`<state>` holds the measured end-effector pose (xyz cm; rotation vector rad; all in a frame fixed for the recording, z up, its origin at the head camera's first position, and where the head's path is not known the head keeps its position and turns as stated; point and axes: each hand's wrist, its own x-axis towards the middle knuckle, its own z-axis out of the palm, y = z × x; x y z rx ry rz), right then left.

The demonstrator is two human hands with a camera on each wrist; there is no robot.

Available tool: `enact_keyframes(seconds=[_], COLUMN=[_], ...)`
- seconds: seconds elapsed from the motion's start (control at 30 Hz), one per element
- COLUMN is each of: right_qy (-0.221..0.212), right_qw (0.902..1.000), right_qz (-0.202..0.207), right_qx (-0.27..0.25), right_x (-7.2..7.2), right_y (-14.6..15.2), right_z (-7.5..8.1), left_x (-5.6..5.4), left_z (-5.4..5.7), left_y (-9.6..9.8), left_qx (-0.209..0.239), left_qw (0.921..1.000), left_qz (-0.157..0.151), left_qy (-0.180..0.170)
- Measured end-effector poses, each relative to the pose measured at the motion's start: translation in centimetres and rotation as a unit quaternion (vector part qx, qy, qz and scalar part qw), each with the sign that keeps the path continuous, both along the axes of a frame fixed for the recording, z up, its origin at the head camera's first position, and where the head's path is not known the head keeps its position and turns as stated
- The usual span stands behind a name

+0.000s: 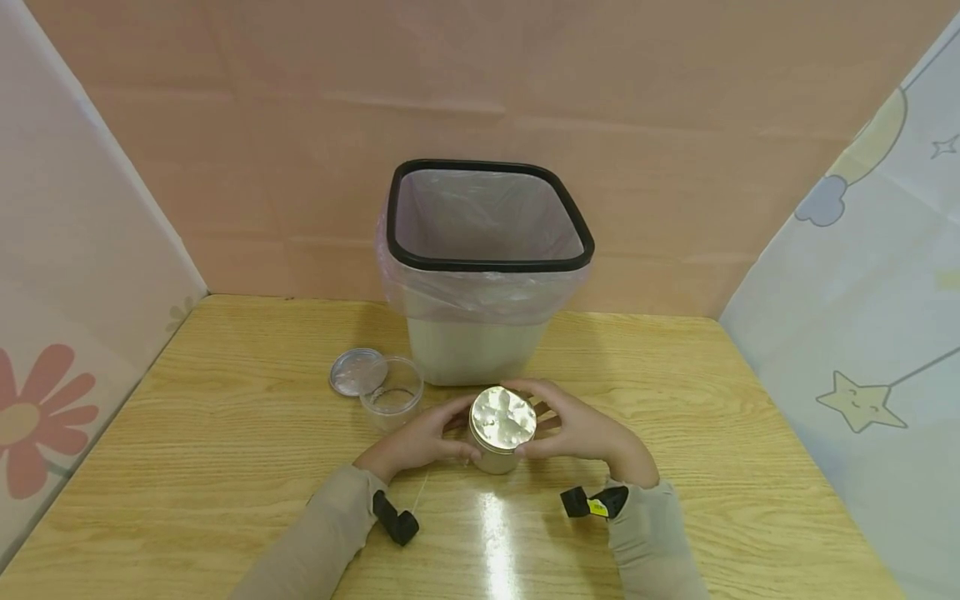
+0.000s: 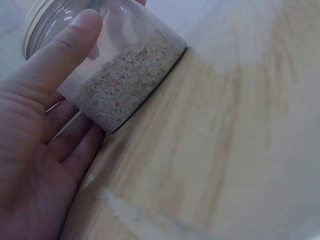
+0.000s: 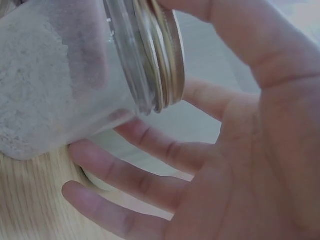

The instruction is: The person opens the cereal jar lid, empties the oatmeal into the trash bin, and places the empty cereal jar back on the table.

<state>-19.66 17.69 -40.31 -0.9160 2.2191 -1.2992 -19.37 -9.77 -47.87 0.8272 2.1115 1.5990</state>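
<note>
A clear screw-top jar (image 1: 495, 462) stands upright on the table, partly filled with pale flakes (image 2: 132, 75). A shiny gold metal lid (image 1: 504, 418) covers its top. On the left side, my left hand (image 1: 423, 440) grips the jar's body, its thumb (image 2: 62, 47) across the wall and the other fingers passing behind. My right hand (image 1: 583, 429) has thumb and index finger at opposite sides of the lid. Its other fingers (image 3: 135, 182) are spread beside the jar. The far side of the jar is hidden.
Behind the jar stands a white bin (image 1: 476, 346) with a black rim and a thin plastic liner. To the left are a clear empty container (image 1: 393, 402) and a round silvery lid (image 1: 351, 375). Fabric walls enclose the wooden table (image 1: 225, 433).
</note>
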Motion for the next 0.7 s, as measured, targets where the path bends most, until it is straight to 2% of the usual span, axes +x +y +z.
enact_keyframes(seconds=[0.23, 0.53, 0.7], right_qy=[0.002, -0.026, -0.007], right_qw=[1.0, 0.9996, 0.9998], right_qz=[0.005, -0.014, -0.018], right_qx=[0.004, 0.002, 0.01], right_x=[-0.02, 0.03, 0.09], right_y=[0.06, -0.47, -0.81], right_z=[0.08, 0.23, 0.17], left_x=[-0.08, -0.15, -0.18], left_z=[-0.14, -0.2, -0.12], left_y=[0.01, 0.07, 0.08], left_qx=[0.005, 0.004, 0.004], left_qw=[1.0, 1.0, 1.0], left_qz=[-0.003, 0.001, 0.001], left_qy=[0.005, -0.004, 0.005])
